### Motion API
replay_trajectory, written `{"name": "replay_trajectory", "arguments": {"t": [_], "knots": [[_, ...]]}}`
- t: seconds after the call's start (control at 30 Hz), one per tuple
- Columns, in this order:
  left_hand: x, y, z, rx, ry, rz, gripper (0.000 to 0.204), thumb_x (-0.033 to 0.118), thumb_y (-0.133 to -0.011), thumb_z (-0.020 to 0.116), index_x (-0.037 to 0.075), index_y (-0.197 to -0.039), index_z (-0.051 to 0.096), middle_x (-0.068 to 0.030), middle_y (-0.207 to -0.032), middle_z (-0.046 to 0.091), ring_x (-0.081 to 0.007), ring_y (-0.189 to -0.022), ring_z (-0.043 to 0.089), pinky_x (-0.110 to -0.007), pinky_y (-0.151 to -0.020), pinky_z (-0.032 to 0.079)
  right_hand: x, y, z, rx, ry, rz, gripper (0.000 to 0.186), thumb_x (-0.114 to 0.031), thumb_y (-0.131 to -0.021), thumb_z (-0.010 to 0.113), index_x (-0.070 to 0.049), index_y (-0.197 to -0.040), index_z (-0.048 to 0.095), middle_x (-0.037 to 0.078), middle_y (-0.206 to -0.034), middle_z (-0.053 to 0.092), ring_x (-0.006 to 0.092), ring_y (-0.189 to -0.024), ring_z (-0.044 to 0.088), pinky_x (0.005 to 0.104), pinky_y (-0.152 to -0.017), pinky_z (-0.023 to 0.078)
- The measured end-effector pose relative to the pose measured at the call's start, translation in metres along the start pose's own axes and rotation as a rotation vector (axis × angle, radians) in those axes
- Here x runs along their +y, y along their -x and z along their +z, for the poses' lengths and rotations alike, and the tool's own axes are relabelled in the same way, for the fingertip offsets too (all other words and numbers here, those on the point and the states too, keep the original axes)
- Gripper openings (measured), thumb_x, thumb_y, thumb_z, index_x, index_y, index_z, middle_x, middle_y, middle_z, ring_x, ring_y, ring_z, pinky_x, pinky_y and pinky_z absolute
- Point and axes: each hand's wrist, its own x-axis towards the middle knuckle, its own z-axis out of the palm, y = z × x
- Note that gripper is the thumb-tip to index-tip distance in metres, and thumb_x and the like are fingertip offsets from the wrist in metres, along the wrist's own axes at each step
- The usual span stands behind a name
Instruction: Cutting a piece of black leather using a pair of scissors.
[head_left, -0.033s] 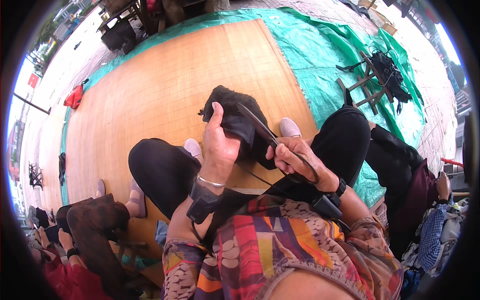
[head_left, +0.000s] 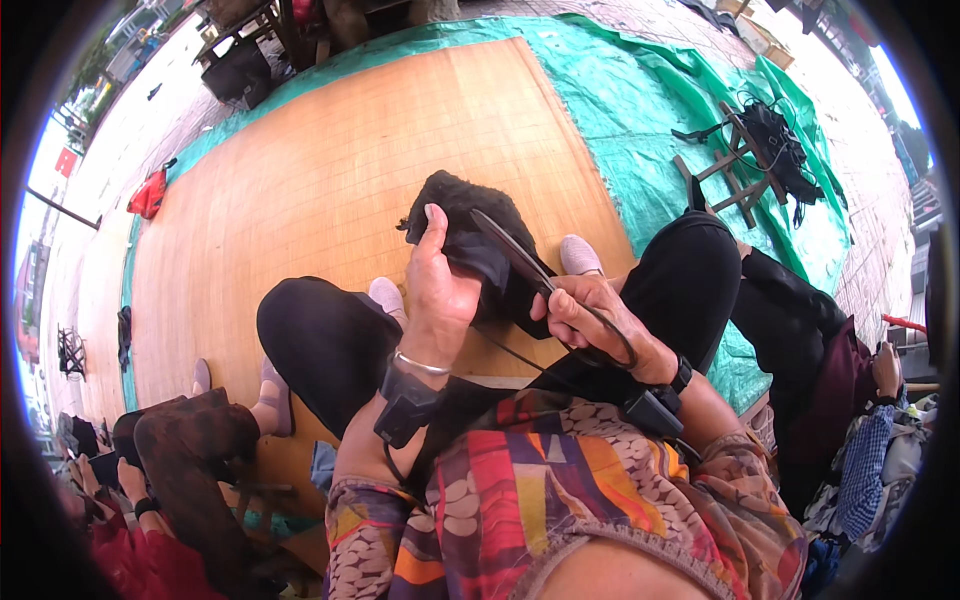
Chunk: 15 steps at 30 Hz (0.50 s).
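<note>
A bunched black cloth (head_left: 465, 205) is held up between my knees by my left hand (head_left: 440, 285). Its thumb points up against the cloth, while its other fingers are hidden behind the fabric. From the right, my right hand (head_left: 597, 312) grips a pair of dark metal scissors (head_left: 510, 245) by the looped handles. The blades slant up and left, with their tips in front of the cloth near my left thumb. Whether they touch the fabric, I cannot tell.
Under my feet lies a tan woven mat (head_left: 350, 130) on a green tarp (head_left: 620, 90). A folding stool (head_left: 735, 165) with a black bag stands at the right. A red bag (head_left: 149, 194) lies far left. Other people sit close on both sides; a clothes pile (head_left: 870, 470) is at right.
The scissors' tips have shifted very slightly left. Both hands and the black cloth stay practically where they were.
</note>
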Motion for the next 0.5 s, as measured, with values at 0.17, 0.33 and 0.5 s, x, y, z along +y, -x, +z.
{"name": "replay_trajectory", "arguments": {"t": [0.17, 0.33, 0.5], "knots": [[-0.002, 0.004, -0.001, -0.052, -0.083, 0.011, 0.029, 0.027, -0.091, 0.054, 0.004, -0.109, 0.058, -0.0087, -0.108, 0.062, -0.0249, -0.103, 0.057, -0.040, -0.093, 0.044, 0.002, -0.002, 0.001, 0.030, -0.005, 0.024, 0.050, -0.052, -0.091, 0.045, -0.003, -0.084, 0.057, -0.004, -0.058, 0.043, 0.0036, -0.051, 0.040, 0.0195, -0.046, 0.031], [-0.002, -0.003, -0.006, -0.022, -0.034, 0.077, 0.027, 0.024, -0.091, 0.055, 0.004, -0.108, 0.058, -0.0082, -0.108, 0.062, -0.0241, -0.102, 0.057, -0.039, -0.094, 0.044, -0.008, 0.004, 0.001, 0.021, -0.135, -0.065, 0.048, -0.050, -0.091, 0.045, -0.003, -0.086, 0.056, -0.005, -0.059, 0.042, 0.0018, -0.052, 0.037, 0.0177, -0.046, 0.028], [-0.003, 0.005, 0.001, -0.047, -0.089, 0.048, 0.026, 0.023, -0.091, 0.055, 0.004, -0.108, 0.058, -0.0085, -0.108, 0.062, -0.0235, -0.102, 0.058, -0.039, -0.093, 0.044, -0.001, 0.000, 0.001, 0.026, -0.063, 0.028, 0.050, -0.051, -0.091, 0.045, -0.003, -0.085, 0.056, -0.005, -0.059, 0.042, 0.0021, -0.051, 0.037, 0.0182, -0.045, 0.028]]}}
